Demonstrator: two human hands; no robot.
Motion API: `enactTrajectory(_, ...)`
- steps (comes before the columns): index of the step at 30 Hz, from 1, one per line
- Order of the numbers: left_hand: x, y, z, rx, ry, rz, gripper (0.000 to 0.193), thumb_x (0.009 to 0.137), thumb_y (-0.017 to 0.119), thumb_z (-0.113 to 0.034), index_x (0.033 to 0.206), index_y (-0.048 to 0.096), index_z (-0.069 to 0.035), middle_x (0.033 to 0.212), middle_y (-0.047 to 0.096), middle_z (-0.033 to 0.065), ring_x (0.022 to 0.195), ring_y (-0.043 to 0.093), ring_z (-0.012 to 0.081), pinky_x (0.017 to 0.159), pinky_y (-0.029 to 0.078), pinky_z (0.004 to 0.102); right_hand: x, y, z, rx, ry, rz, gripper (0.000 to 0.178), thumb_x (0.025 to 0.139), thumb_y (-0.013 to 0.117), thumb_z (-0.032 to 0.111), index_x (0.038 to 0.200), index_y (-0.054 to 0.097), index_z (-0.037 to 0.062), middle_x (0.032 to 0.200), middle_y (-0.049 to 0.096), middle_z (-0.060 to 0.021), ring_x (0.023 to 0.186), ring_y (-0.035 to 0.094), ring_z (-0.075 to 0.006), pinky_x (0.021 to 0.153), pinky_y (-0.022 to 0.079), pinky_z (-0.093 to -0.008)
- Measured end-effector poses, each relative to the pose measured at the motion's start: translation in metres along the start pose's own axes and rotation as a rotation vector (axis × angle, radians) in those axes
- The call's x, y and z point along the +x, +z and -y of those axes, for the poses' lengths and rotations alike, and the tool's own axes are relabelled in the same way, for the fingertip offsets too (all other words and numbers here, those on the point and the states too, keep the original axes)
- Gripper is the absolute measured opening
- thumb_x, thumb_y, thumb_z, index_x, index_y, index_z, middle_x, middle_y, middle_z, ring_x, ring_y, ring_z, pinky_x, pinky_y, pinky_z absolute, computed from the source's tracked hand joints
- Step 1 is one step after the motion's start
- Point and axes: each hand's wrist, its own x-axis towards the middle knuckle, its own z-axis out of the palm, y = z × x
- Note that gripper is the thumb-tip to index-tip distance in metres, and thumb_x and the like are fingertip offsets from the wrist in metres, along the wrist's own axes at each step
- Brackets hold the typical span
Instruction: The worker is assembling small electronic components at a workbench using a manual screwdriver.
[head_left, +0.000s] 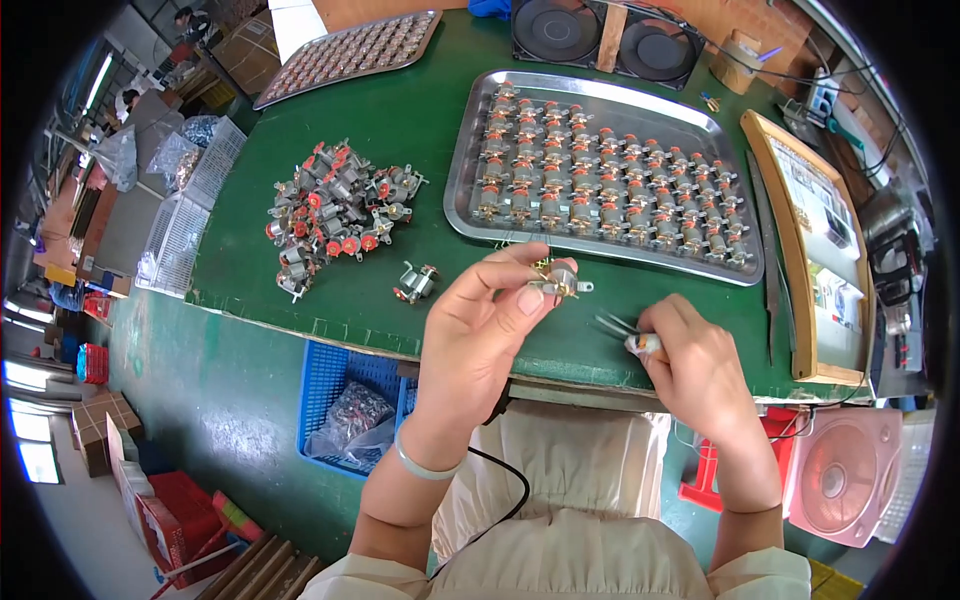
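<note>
Green table (420, 130). Left hand (480, 325) pinching small metal motor (558, 280) between thumb and fingers, raised above table edge. Right hand (695, 365) closed around tweezers (618, 325), tips pointing left toward motor. Loose heap of motors (335, 215) at left, one stray motor (416, 282) beside it. Steel tray (470, 150) with motors in rows behind hands. Blue crate (335, 375) under table.

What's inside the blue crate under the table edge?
The blue crate holds a clear plastic bag of small dark parts. The table edge covers the crate's far side.
</note>
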Motion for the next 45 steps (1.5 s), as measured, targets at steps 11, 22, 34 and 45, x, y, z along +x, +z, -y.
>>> enactTrajectory(11, -0.002, 0.003, 0.011, 0.066, -0.015, 0.092, 0.012, 0.086, 0.052, -0.009, 0.095, 0.049, -0.001, 0.12, 0.045, 0.0229, 0.108, 0.05, 0.0295, 0.091, 0.041, 0.0385, 0.019, 0.0, 0.01, 0.318, -0.316, -0.275, 0.025, 0.063, 0.061, -0.002, 0.086, 0.053, 0.002, 0.064, 0.052, -0.0073, 0.05, 0.051, -0.0218, 0.045, 0.041, -0.03)
enactTrajectory(22, 0.004, -0.003, 0.023, 0.078, 0.214, 0.303, 0.019, 0.081, 0.053, 0.006, 0.097, 0.045, 0.001, 0.119, 0.046, 0.0216, 0.108, 0.049, 0.0263, 0.09, 0.041, 0.0362, 0.012, -0.001, 0.01, 1.674, 0.34, 0.291, 0.015, 0.078, 0.052, 0.006, 0.087, 0.053, -0.0065, 0.054, 0.048, -0.006, 0.042, 0.041, -0.0094, 0.038, 0.031, -0.0233)
enactTrajectory(34, 0.007, -0.004, 0.023, 0.193, 0.355, 0.273, 0.03, 0.08, 0.051, 0.008, 0.108, 0.042, 0.001, 0.121, 0.044, 0.0199, 0.114, 0.045, 0.0259, 0.096, 0.037, 0.0368, 0.011, -0.006, -0.002, -0.012, -0.175, 0.073, 0.02, 0.066, 0.062, 0.006, 0.081, 0.052, 0.0014, 0.072, 0.05, -0.0122, 0.06, 0.054, -0.0307, 0.051, 0.044, -0.0372)
enactTrajectory(45, 0.007, -0.009, 0.023, 0.304, 0.48, 0.231, 0.025, 0.078, 0.055, 0.007, 0.101, 0.046, 0.001, 0.118, 0.046, 0.0188, 0.108, 0.048, 0.0245, 0.091, 0.041, 0.0357, 0.02, -0.007, 0.005, -0.049, -0.073, 0.128, 0.019, 0.068, 0.063, 0.007, 0.077, 0.046, 0.0017, 0.071, 0.051, -0.0128, 0.061, 0.056, -0.0314, 0.049, 0.044, -0.0392)
